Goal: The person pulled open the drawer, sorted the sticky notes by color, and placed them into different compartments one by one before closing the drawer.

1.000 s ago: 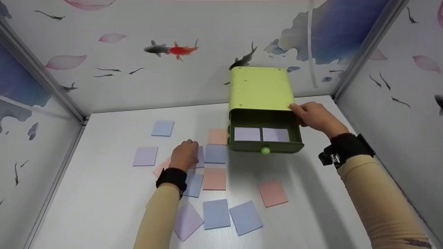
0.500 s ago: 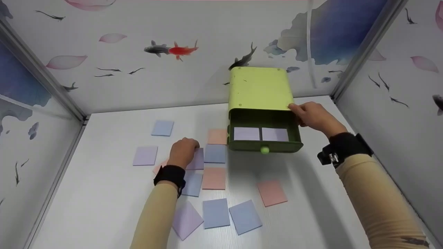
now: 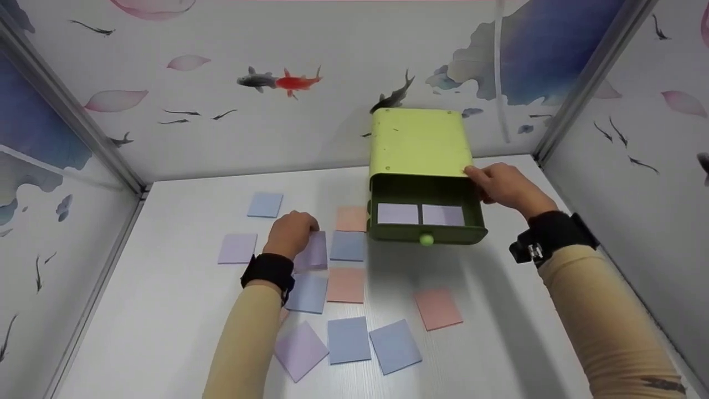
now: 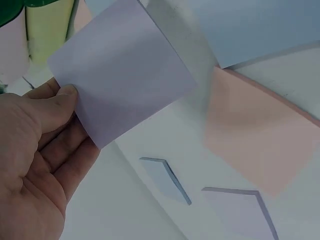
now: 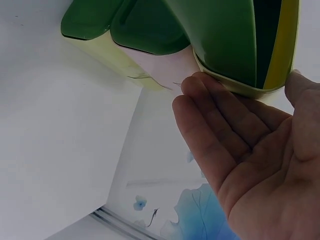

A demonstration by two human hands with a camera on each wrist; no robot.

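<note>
White surface, fish-print walls: left hand (image 3: 290,235) pinching the lilac square paper card (image 4: 120,70) should lift it flat toward the green plastic drawer box (image 3: 419,145), which the right hand (image 3: 503,185) steadies with relaxed fingers.

The left hand (image 3: 291,235) hides part of the lilac note (image 3: 313,252); the pink note (image 4: 260,145) beneath is blurred.

Head view looks down from above, taking in the whole white table (image 3: 498,343); both wrist views sit very close, each catching the light-green plastic drawer box (image 3: 418,141) (image 5: 240,45) (image 4: 47,25)
</note>
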